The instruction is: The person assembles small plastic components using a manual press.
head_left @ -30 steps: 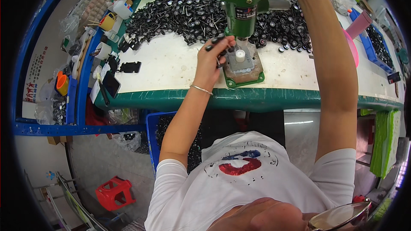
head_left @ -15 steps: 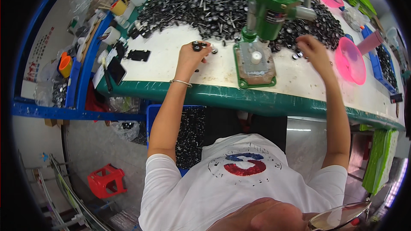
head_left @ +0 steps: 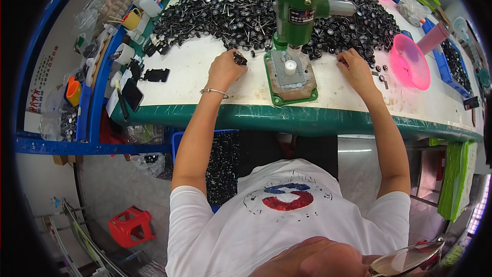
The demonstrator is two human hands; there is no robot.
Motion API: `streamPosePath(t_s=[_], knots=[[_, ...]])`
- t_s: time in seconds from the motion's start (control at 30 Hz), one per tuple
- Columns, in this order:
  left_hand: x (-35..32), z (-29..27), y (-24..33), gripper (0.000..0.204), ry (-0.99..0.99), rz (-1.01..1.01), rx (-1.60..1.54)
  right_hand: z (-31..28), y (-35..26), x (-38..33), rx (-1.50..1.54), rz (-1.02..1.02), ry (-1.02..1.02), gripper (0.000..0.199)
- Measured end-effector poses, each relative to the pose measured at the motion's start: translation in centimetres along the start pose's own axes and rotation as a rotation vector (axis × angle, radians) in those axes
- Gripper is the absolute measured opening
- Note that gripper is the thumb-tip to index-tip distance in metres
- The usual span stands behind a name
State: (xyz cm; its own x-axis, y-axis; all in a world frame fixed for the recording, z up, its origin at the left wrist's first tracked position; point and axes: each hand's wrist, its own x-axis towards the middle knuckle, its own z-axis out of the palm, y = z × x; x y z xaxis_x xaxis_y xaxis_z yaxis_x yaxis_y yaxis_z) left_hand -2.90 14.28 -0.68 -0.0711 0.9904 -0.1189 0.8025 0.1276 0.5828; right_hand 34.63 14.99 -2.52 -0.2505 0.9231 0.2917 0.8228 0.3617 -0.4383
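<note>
While the left hand (head_left: 224,70) pinches a small black wheel part (head_left: 239,59) by the green press (head_left: 296,15), keep that grip snug. The right hand (head_left: 355,69) rests curled at the black pile (head_left: 353,25); whether it holds anything, I cannot tell.

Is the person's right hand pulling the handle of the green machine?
No, the right hand rests on the white table by the black parts, beside the green press.

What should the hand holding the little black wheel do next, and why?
Probably carry the small black part in the left hand over to the white post on the green press, since that post looks bare.
</note>
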Motion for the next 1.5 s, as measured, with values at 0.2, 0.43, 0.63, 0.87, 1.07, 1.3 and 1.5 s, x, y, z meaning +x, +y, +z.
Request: streamPosePath(t_s=[0.2, 0.43, 0.63, 0.87, 1.07, 1.3, 1.5], knots=[[-1.7, -0.5, -0.3, 0.028, 0.006, 0.083, -0.434, -1.1, -4.5, 0.5, 0.52, 0.067, -0.048, 0.02], [-3.2, 0.2, 1.7, 0.029, -0.061, -0.056, -0.934, 1.4, -10.3, 2.2, 0.934, 0.218, -0.332, 0.024], [-4.6, 1.1, 3.8, 0.026, -0.078, -0.013, -1.088, 2.8, -11.6, 1.8, 0.705, 0.058, -0.161, 0.028], [-5.2, 2.7, 6.0, 0.02, -0.106, 0.112, -1.074, 1.5, -10.7, 2.2, 0.946, 0.201, -0.101, 0.03], [-5.1, 2.5, 7.5, 0.017, -0.141, 0.117, -1.149, -3.8, -8.7, 5.1, 1.01, 0.171, 0.095, 0.029], [-5.0, 2.5, 8.2, 0.017, -0.158, 0.111, -1.214, -11.1, -11.8, 11.7, 1.415, 0.071, 0.226, 0.035], [-4.5, 2.5, 8.9, 0.016, -0.196, 0.157, -1.105, -18.0, -14.1, 20.1, 1.721, 0.144, -0.173, 0.025]])
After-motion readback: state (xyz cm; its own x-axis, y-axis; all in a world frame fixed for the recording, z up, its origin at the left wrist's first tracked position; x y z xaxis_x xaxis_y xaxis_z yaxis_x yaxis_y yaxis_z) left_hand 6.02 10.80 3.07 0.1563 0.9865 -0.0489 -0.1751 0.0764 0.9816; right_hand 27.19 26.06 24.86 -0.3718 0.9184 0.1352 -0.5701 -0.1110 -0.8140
